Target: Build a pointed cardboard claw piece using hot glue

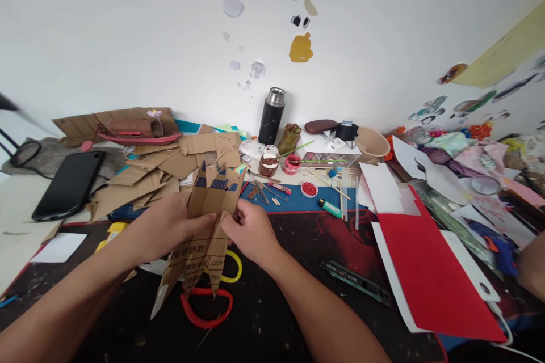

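Between both hands is a folded piece of printed brown cardboard (208, 204) with pointed ends at top and bottom. My left hand (179, 224) grips its left side, the thumb lying across the front. My right hand (247, 227) pinches the right edge, thumb and bent fingers pressed on it. Under the cardboard, on the dark mat, lie scissors with red and yellow handles (208, 323); their blades are partly hidden. A pile of cut cardboard (140, 181) sits behind my left hand.
A black flask (271, 116), open paint jars (269, 163) and a green glue tube (330, 208) stand or lie behind. A utility knife (355, 281) and red sheet (438, 272) are at right. A black phone (68, 186) and yellow tool (111, 233) are left.
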A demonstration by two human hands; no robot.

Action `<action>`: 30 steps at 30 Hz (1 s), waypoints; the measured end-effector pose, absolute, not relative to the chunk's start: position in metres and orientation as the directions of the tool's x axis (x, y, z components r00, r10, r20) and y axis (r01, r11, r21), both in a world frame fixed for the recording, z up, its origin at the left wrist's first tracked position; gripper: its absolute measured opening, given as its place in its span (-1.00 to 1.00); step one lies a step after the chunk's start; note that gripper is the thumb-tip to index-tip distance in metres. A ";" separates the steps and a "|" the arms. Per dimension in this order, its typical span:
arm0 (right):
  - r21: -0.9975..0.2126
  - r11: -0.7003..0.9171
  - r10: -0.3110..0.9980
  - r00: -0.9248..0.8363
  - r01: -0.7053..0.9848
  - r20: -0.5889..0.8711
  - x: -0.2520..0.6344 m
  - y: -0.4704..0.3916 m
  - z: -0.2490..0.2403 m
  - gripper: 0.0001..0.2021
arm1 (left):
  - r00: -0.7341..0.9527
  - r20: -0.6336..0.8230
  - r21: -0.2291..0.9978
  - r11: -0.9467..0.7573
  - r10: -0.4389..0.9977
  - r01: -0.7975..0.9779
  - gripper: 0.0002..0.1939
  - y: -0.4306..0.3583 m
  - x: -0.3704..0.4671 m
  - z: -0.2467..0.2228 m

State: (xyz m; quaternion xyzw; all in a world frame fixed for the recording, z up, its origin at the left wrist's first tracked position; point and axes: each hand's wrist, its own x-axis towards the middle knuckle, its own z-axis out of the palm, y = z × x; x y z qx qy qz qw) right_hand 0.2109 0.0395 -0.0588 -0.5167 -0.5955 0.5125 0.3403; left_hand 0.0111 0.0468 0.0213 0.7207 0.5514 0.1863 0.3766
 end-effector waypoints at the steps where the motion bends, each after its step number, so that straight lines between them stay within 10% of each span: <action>1: -0.962 -0.064 0.964 -0.232 0.266 -0.128 0.211 0.039 -0.058 -0.83 | 0.322 -0.164 0.746 -0.096 0.932 0.659 -0.57 0.046 0.012 0.021; 30: -0.987 -0.092 0.955 -0.269 0.133 -0.125 0.217 0.042 -0.046 -0.81 | 0.347 -0.233 0.850 0.016 0.908 0.527 -0.53 0.047 0.010 0.021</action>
